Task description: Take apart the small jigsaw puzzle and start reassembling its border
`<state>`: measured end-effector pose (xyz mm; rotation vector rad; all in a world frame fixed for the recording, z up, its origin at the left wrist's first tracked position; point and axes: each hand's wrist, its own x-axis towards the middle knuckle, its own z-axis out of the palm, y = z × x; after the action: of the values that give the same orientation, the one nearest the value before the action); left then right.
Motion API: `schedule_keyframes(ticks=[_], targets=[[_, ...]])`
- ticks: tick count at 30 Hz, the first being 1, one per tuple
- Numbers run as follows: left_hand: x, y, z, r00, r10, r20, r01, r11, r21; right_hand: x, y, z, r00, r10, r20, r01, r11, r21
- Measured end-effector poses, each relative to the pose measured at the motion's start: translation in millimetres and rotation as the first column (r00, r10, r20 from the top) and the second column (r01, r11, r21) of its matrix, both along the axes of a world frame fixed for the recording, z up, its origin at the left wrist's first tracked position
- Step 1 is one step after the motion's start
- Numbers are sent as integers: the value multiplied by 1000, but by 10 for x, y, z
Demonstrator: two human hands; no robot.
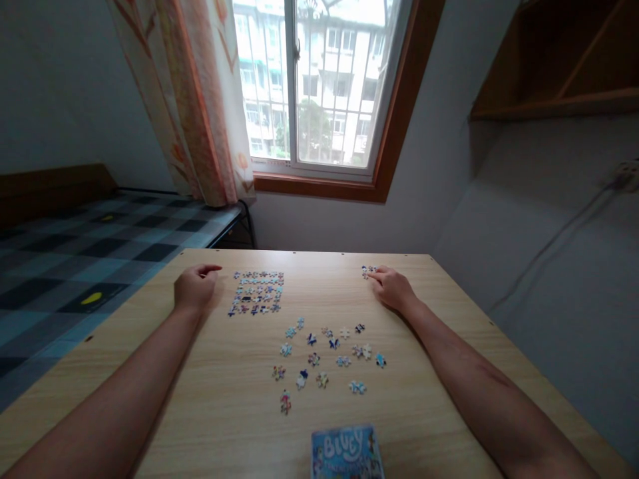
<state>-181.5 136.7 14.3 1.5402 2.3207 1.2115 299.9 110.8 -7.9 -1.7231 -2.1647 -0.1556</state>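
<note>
On the far left of the table, my left hand (196, 287) rests beside a block of jigsaw puzzle pieces (257, 291) laid out in rows. Its fingers are loosely bent, the index finger reaches right, and nothing shows in them. My right hand (393, 287) is at the far right of the table, its fingertips down on a puzzle piece (368, 271) within a small group there. The fingers partly cover this group. Between my arms, several loose puzzle pieces (313, 359) lie scattered, apart from one another.
A blue box marked "Bluey" (344, 454) lies at the near edge of the wooden table (229, 399). Beyond the table are a wall and a window (332, 86) with a curtain (200, 100). A bed with a checked cover (124, 246) stands at the left.
</note>
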Motion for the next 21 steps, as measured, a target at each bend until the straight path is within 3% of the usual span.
schedule_keyframes(ticks=[2,4,7,10,13,21], targets=[[-2,-1,0,1000,-7,-6,7,1000,6,-70,-56,76,998,41,-49,-39,999,35],[-5,0,-1,1000,-11,-14,11,1000,4,-205,-149,164,976,202,-82,-200,979,29],[-9,4,-4,1000,-11,-13,11,1000,-6,-514,-355,269,859,499,-113,-505,862,-42],[-11,11,-12,1000,-7,-9,7,1000,-4,-806,-559,298,759,644,-92,-651,752,-102],[-13,18,-21,1000,-15,-4,15,1000,-2,-983,-673,256,725,687,-44,-687,720,-96],[-18,13,-18,1000,-7,0,7,1000,-1,-1243,-690,202,771,631,84,-629,776,-53]])
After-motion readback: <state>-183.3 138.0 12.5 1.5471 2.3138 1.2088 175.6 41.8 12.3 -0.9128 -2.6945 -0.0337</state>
